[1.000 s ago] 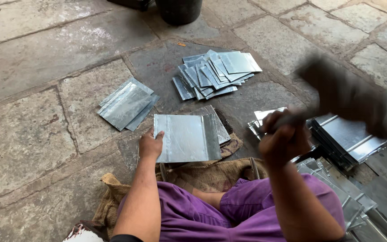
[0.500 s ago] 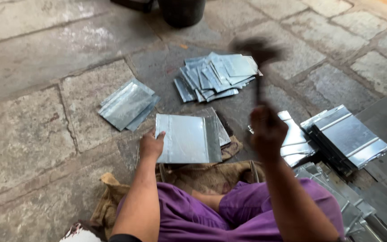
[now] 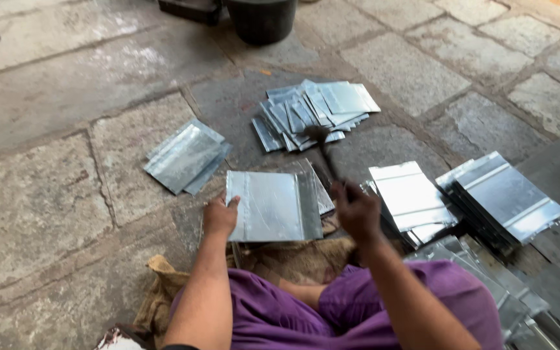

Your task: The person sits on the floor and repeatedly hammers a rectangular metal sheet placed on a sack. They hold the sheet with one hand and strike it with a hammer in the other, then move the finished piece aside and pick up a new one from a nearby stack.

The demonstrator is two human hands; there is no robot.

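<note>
A shiny rectangular metal sheet (image 3: 270, 206) lies on the stone floor in front of my knees, with a folded strip along its right edge. My left hand (image 3: 220, 216) presses on the sheet's left edge. My right hand (image 3: 356, 210) grips the handle of a dark hammer (image 3: 319, 139), blurred with motion. Its head is down low, just past the sheet's far right corner. More sheets lie partly hidden under this one.
Piles of metal sheets lie around: one at the left (image 3: 185, 157), a fanned heap further ahead (image 3: 315, 111), stacks at the right (image 3: 507, 199) and by my right knee. A black bucket (image 3: 262, 19) stands at the top. Brown sacking (image 3: 163, 285) lies under my purple-clad legs.
The hammer was raised high at the right, then swung left and down toward the sheet's right edge. My left hand has stayed on the sheet.
</note>
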